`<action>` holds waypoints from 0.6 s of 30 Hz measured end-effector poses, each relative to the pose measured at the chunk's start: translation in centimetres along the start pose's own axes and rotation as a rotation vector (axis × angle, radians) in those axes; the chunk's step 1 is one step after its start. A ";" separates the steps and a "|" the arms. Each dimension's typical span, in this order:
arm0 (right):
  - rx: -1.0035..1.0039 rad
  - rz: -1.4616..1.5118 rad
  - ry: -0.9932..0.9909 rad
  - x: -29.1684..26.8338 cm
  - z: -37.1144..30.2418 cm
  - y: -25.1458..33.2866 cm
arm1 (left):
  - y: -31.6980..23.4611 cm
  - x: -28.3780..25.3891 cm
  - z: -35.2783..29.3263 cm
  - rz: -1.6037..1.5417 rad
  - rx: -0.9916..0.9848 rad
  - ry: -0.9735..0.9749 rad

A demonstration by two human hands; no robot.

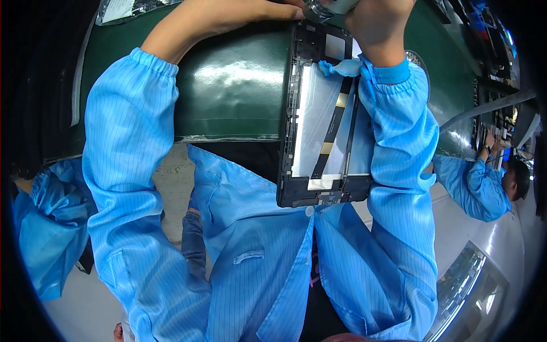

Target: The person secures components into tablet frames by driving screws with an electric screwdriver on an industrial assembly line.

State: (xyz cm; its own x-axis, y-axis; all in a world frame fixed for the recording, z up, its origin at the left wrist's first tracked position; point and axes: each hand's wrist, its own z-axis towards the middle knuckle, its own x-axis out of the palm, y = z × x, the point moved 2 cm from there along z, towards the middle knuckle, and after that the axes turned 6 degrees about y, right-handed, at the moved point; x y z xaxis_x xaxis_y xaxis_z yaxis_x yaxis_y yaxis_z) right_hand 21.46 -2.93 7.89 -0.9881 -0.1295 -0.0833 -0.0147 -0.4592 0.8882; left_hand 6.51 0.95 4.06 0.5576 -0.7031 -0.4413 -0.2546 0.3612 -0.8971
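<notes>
Both hands meet at the far end of a black-framed, silvery open tablet chassis [322, 122] on the green mat [233, 85]. The right hand [373, 20] grips a small grey cylindrical tool [333, 7]; whether the left hand [285, 8] has its fingers closed cannot be told

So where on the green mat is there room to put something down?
The widest bare patch of green mat lies between the left forearm and the opened tablet frame. The top edge is crowded: both hands, left hand and right hand, meet there on a small grey thing. A clear bag fills the upper-left corner.
</notes>
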 end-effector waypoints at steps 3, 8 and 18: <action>-0.034 0.014 0.004 0.1 0.0 -0.1 | -0.2 0.0 0.0 0.004 -0.025 0.017; -0.045 0.012 0.002 0.0 -0.1 0.2 | -0.3 0.1 0.1 0.012 -0.022 0.018; -0.096 -0.062 0.046 -0.4 0.0 -0.1 | -0.3 0.2 0.1 0.035 0.023 0.022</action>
State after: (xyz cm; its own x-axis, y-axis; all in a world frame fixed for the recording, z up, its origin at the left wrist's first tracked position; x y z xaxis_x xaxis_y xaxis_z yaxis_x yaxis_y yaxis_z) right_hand 21.88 -2.80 7.85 -0.9777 -0.1373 -0.1588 -0.0582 -0.5495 0.8335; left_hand 6.83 0.78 4.24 0.5312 -0.7030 -0.4729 -0.2552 0.3995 -0.8805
